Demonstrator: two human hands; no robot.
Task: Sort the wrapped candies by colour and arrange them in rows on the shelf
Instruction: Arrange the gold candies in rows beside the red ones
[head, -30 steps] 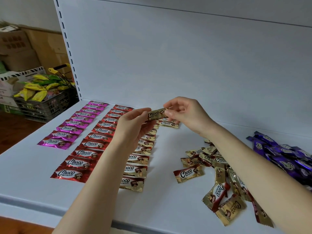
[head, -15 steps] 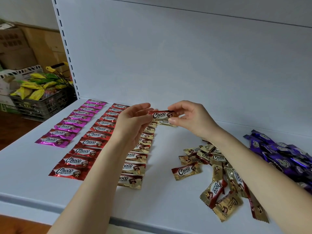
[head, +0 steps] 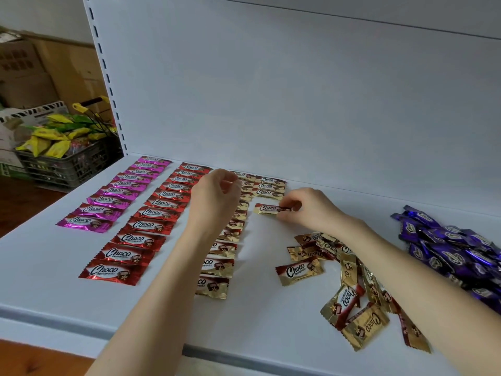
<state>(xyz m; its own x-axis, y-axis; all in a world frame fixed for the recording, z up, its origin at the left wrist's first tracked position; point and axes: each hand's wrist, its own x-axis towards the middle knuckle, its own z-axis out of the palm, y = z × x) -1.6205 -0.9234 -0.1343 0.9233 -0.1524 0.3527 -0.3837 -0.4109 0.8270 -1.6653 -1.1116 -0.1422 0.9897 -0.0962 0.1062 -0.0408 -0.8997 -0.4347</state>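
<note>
- The basket of yellow and green packets stands beyond the shelf, far left, out of the way.
- The magenta row and the red row run near to far, tidy.
- The left hand hovers above the first gold row, fingers loosely curled with nothing in them. Its forearm crosses that row and could, I judge, brush wrappers askew.
- The gold candy sits just nearer than the three starting the second gold row. Let go carelessly, it may lie crooked.
- The right hand pinches the candy's right end between thumb and fingertips.
- That forearm covers the loose gold pile, and pulling back could scatter it.
- The purple heap lies unsorted, far right.
</note>
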